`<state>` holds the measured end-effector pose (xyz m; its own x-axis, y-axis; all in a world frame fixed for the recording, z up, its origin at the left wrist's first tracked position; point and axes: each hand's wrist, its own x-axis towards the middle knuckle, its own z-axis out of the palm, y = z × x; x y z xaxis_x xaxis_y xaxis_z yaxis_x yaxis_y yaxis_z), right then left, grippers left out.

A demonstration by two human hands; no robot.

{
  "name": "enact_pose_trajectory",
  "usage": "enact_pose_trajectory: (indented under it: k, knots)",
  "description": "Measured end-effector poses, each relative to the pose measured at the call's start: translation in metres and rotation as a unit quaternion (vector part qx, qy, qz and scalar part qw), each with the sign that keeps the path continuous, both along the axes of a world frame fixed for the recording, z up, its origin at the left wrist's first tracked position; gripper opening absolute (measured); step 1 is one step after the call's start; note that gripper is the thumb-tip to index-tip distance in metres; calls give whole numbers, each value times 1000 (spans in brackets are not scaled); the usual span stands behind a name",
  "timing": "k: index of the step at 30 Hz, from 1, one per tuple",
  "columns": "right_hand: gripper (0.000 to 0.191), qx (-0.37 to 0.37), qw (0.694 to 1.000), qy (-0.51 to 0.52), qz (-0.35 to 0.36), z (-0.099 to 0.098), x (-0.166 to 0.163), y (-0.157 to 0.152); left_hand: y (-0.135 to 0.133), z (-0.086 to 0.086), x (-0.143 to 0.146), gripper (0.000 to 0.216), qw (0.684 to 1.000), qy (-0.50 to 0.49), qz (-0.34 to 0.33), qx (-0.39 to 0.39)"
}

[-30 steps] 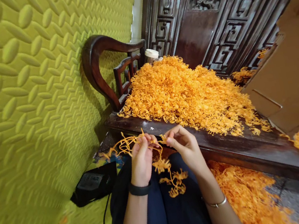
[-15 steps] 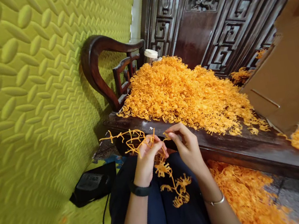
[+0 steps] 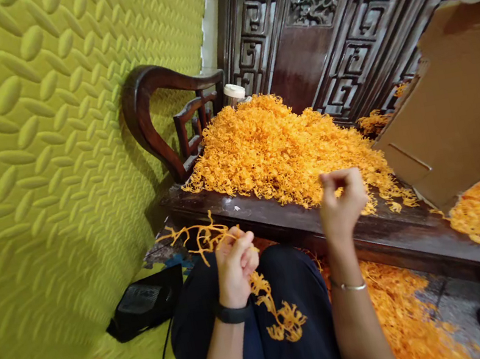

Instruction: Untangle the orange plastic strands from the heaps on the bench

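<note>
**Hands apart, strands in left**

I see the L hand, fingers pressed together on the orange strand bunch, which hangs over the lap. The R hand is up near the orange pile, fingertips pinched, maybe on a small piece.

— What was the bench made of?
— Dark wood, polished to a gloss, as was the carved panel at 1 o'clock.
— And the orange strands at 7 o'clock?
— Thin, frilly and matt, plastic-looking. The orange heap on the bench looked the same.
— The wall at 9 o'clock?
— Padded and embossed, with a soft sheen. The cardboard at 3 o'clock was matt brown, the trousers at 6 o'clock were dark matt cloth, and the bracelet at 5 o'clock was shiny metal.
</note>
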<state>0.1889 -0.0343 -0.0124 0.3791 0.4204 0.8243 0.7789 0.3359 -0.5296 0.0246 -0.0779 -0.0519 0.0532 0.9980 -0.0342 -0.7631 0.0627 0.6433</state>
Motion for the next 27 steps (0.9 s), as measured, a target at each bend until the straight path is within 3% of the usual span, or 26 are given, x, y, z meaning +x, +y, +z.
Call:
enact_pose_trajectory:
  k: [2,6,10,12,15,18,20,23,27]
  knots:
    - [12,26,999,28,-34,4,29,12,2,0,-8,26,999,-46,-12,9]
    - [25,-18,1000,-6,2,-10,50,26,8,0,-19,20,993,-114,-16,11]
    - [27,-69,994,-74,40,-31,32,24,10,0,-20,21,994,-107,13,7]
    - [24,-93,985,-90,112,-34,23,18,10,1,-19,24,996,-89,17,9]
    - [20,-111,968,-14,224,-25,18,1,8,2,-18,27,998,-58,25,25]
    - [25,-83,959,64,264,-7,12,-22,6,4,-17,31,997,-18,51,57]
    - [25,-112,942,16,316,3,3,-35,4,4,-16,34,996,0,58,72]
    - [26,-215,896,-108,373,7,-17,-42,3,5,-14,37,996,7,41,73]
    - [10,-247,879,-82,400,-1,-35,-39,2,5,-12,41,995,63,45,66]
